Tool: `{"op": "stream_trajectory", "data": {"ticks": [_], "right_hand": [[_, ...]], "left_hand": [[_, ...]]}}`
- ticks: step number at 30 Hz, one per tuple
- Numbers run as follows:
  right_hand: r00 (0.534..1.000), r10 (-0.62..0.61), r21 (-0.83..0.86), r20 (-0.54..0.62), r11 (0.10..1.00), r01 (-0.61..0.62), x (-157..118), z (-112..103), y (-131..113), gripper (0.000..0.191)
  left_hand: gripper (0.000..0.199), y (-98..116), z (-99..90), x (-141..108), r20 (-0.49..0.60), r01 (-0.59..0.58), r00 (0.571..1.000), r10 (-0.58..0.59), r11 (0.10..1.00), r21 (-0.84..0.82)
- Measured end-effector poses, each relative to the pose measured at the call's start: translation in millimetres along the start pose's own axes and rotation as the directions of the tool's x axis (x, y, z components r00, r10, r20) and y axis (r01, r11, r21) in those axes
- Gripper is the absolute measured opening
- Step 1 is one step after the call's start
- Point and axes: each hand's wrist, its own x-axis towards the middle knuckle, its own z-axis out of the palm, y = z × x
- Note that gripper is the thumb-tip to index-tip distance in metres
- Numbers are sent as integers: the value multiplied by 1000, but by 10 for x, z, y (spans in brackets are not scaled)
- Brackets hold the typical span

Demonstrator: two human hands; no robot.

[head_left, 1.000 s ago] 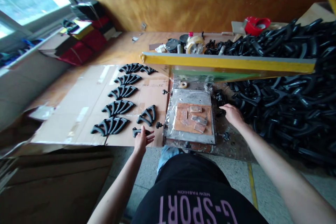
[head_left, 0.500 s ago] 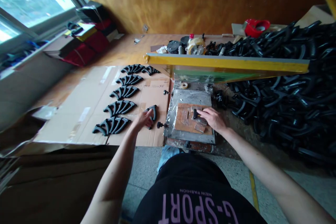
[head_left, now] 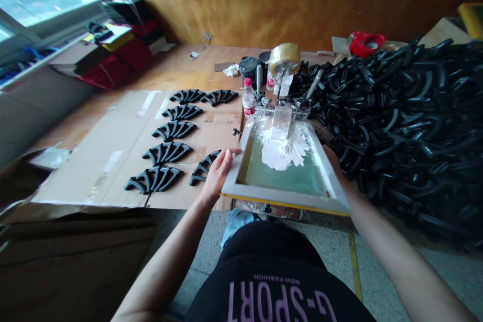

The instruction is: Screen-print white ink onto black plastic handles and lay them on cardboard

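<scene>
White-smeared screen frame [head_left: 283, 200], stiff and probably light, is being steadied at its rails: left hand [head_left: 219, 171] spread open, right hand [head_left: 332, 157] perhaps gripping, mostly hidden.

White ink [head_left: 283, 152] streaks the green screen mesh [head_left: 264, 177], beside heaped black plastic parts [head_left: 400, 121].
</scene>
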Motion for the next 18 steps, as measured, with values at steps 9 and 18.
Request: {"op": "stream_trajectory", "data": {"ticks": [9, 18], "right_hand": [[953, -274, -167, 132, 941, 293, 638, 221, -827, 31], [637, -613, 86, 468, 749, 658, 0, 16, -752, 15]], "left_hand": [[72, -1099, 37, 38, 16, 219, 973, -232, 938, 267], [69, -1146, 13, 54, 25, 247, 966, -257, 947, 205]]}}
